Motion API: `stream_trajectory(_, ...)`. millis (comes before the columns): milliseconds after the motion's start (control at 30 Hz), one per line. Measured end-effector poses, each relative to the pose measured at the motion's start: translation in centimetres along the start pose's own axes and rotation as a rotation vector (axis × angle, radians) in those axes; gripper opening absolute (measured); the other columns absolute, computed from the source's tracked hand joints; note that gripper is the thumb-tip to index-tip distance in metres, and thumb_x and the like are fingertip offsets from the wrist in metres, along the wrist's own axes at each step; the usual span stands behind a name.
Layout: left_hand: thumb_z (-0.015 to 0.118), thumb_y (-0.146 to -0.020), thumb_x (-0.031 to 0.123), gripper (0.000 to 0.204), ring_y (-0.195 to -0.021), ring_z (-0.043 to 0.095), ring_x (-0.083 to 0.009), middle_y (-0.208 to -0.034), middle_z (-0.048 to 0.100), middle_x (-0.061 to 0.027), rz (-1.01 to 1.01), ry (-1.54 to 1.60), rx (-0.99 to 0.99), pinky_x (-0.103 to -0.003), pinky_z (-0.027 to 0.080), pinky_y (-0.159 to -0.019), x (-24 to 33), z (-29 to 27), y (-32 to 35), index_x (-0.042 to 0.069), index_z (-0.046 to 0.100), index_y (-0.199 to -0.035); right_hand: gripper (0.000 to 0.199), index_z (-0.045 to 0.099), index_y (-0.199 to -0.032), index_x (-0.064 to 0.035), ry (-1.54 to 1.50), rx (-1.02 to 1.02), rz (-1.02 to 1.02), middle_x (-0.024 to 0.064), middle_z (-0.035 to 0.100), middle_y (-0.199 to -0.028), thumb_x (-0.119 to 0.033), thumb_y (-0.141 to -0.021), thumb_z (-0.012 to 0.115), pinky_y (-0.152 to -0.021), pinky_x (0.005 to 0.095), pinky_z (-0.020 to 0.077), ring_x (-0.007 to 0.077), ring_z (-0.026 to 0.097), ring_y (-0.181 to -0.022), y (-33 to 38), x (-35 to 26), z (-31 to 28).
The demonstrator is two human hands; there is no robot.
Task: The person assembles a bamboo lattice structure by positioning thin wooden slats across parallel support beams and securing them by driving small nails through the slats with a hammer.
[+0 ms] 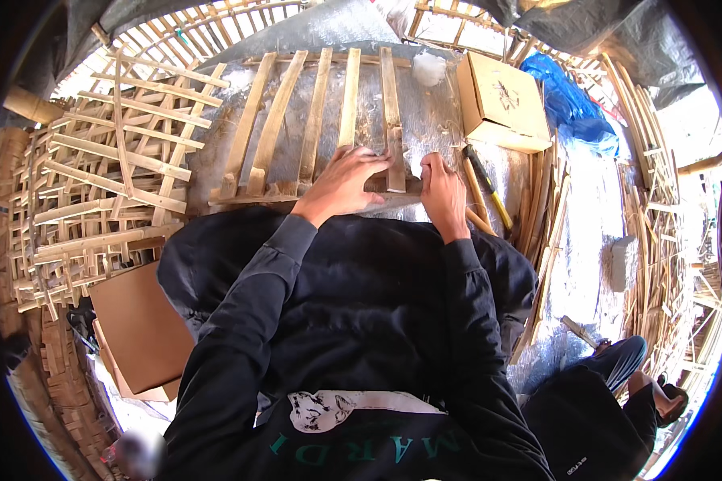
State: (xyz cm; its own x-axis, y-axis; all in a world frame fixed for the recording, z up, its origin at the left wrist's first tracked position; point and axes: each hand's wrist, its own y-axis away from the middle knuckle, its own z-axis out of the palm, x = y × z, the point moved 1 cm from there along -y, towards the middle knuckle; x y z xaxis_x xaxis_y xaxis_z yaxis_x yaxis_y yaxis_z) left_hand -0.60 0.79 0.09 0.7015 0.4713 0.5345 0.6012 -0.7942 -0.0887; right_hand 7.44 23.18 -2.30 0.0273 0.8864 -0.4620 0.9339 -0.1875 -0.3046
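Note:
A lattice of flat bamboo slats (pixel 313 112) lies on a silver sheet in front of me. Several slats run away from me, joined by a cross slat near my lap. My left hand (pixel 343 183) rests spread on the near end of the slats, fingers pressing the wood. My right hand (pixel 444 192) is closed beside the rightmost slat (pixel 391 112), at its near end. What the right hand grips is hidden by its fingers.
Finished bamboo lattices (pixel 112 160) are stacked at the left. A brown cardboard box (pixel 501 100) and a blue plastic bag (pixel 569 100) sit at the far right. A yellow-handled tool (pixel 489 188) lies right of my hand. Loose strips (pixel 658 200) pile at the right; cardboard (pixel 140 333) lower left.

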Motion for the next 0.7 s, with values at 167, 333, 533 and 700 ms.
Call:
stream_trajectory(167,0.092,-0.080,0.031,0.074,-0.141,0.054,-0.0274,-0.145,0.068,-0.0109,0.015,0.018,0.070,-0.047,0.033,-0.121,-0.7,0.7,0.3,0.015,0.067,-0.147,0.008,0.055,-0.109,-0.0104,0.009,-0.028,0.066,0.0155,0.072,-0.093,-0.007,-0.102,0.058,-0.082,0.0552,0.0506,0.0438,0.070,-0.085,0.0,-0.6,0.0)
stream_trajectory(333,0.093,-0.078,0.030,0.074,-0.134,0.058,-0.0253,-0.138,0.071,-0.0079,0.009,0.019,0.003,-0.048,0.036,-0.114,-0.3,0.0,-0.1,0.017,0.068,-0.146,0.009,0.059,-0.106,-0.0101,-0.089,0.086,0.006,0.0132,0.071,-0.098,-0.005,-0.099,0.059,-0.089,0.0565,0.0466,0.0408,0.068,-0.099,-2.0,-1.8,1.1)
stream_trajectory(533,0.094,-0.076,0.031,0.076,-0.132,0.058,-0.0232,-0.135,0.072,-0.0034,0.013,0.052,0.024,-0.048,0.036,-0.113,-0.2,-0.4,0.0,0.023,0.067,-0.146,0.010,0.059,-0.112,-0.0092,-0.178,0.033,0.064,0.0174,0.066,-0.106,-0.009,-0.102,0.060,-0.088,0.0700,0.0433,0.0432,0.061,-0.114,-1.9,-1.9,3.2)
stream_trajectory(700,0.096,-0.073,0.031,0.083,-0.139,0.056,-0.0253,-0.142,0.069,-0.0040,0.032,0.063,0.056,-0.048,0.035,-0.118,-0.4,0.0,-0.1,0.022,0.065,-0.149,0.008,0.060,-0.110,-0.0076,-0.227,-0.066,0.068,0.0194,0.066,-0.104,-0.008,-0.102,0.059,-0.087,0.0665,0.0453,0.0448,0.061,-0.110,-2.2,-2.0,2.5)
